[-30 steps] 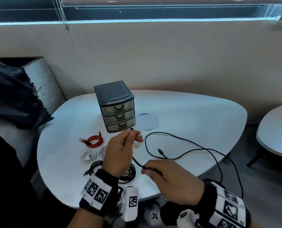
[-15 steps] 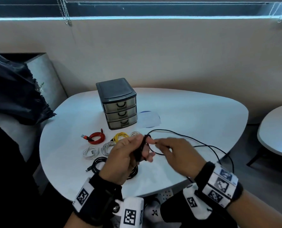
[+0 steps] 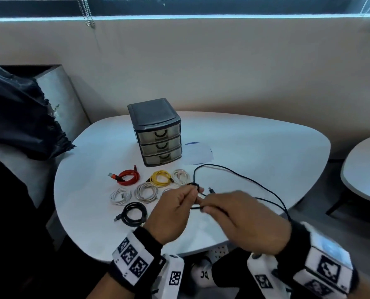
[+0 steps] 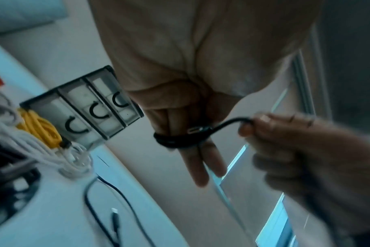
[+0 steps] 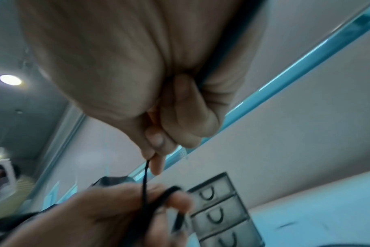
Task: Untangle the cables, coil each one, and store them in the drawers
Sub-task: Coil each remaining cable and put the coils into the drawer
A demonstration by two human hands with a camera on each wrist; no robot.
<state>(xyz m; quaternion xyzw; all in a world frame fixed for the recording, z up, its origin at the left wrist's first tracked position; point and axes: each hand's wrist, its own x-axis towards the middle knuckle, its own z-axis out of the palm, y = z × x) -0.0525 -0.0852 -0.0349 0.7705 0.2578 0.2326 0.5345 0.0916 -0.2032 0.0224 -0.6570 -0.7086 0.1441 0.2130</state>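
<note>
black cable [image 3: 240,178] in the head view runs in a loose loop over the white table [image 3: 255,147], to the right of the drawer unit [image 3: 157,134], and comes back to both hands held in front of that unit. left hand [image 3: 171,210] has several turns of it wound round its extended fingers, and right hand [image 3: 242,214] pinches the strand just beside them; the right hand is blurred. all 3 drawers of the unit are closed. in front of the unit lie coiled cables: a red coil [image 3: 128,177], a yellow coil [image 3: 160,178], a pale coil [image 3: 181,176] right of the yellow one, 2 white coils [image 3: 120,196] nearer the person, and a black coil [image 3: 134,213] nearest the table edge. a sheet of paper [image 3: 198,154] lies just right of the unit.

in the left wrist view the cable [image 4: 175,142] is wrapped as a tight black band round 2 straight fingers [image 4: 201,160] of the left hand [image 4: 180,66], a plug end lying against them. the right hand [image 4: 296,150] grips the strand with curled fingers. the drawer unit [image 4: 84,107] stands behind, with the yellow coil [image 4: 40,127] at its foot.

in the right wrist view the right hand [image 5: 137,75] clamps the thin cable [image 5: 145,180] between thumb and forefinger, and it drops to the left hand [image 5: 116,208], blurred, in front of the drawer unit [image 5: 222,212].
</note>
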